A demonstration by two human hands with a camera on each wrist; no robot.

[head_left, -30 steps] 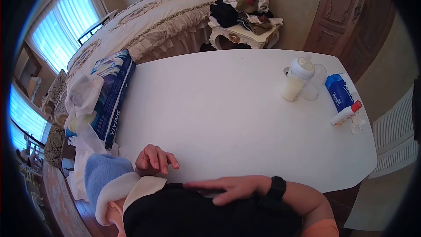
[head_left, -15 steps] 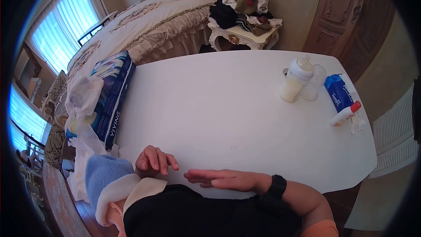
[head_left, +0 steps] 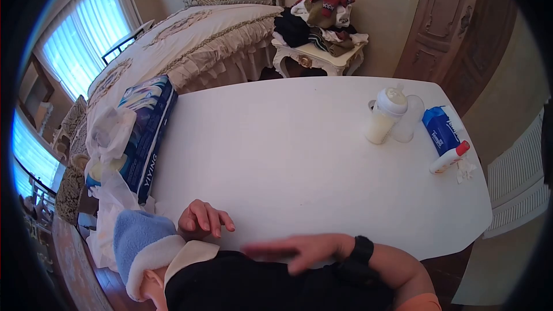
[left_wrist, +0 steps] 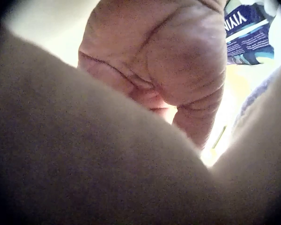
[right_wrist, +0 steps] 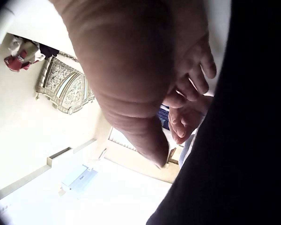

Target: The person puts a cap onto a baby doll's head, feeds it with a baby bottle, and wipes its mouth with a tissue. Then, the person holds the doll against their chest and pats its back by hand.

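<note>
A figure in a blue hat (head_left: 138,239) with a white brim and a black garment (head_left: 230,285) with a cream collar (head_left: 190,256) lies along the near table edge. Beyond the collar is the left hand (head_left: 204,219), its fingers loosely bent and holding nothing; its arm is hidden behind the figure. The right hand (head_left: 305,249), blurred, lies flat over the black garment with straight fingers; whether it touches the cloth cannot be told. In the right wrist view the right hand (right_wrist: 126,70) has its thumb apart from its fingers, with the left hand (right_wrist: 187,119) beyond.
On the white table (head_left: 259,138) stand a milk bottle (head_left: 385,118) beside a clear cover (head_left: 406,124), a blue tissue pack (head_left: 440,129) and a red-capped white bottle (head_left: 448,158). A blue package (head_left: 147,138) lies at the left. Behind are a bed (head_left: 201,34) and heaped clothes (head_left: 328,8).
The right hand lifted off the black garment's level, then came back down over it. The left hand keeps its pose. The head view has tilted slightly, so the table sits lower.
</note>
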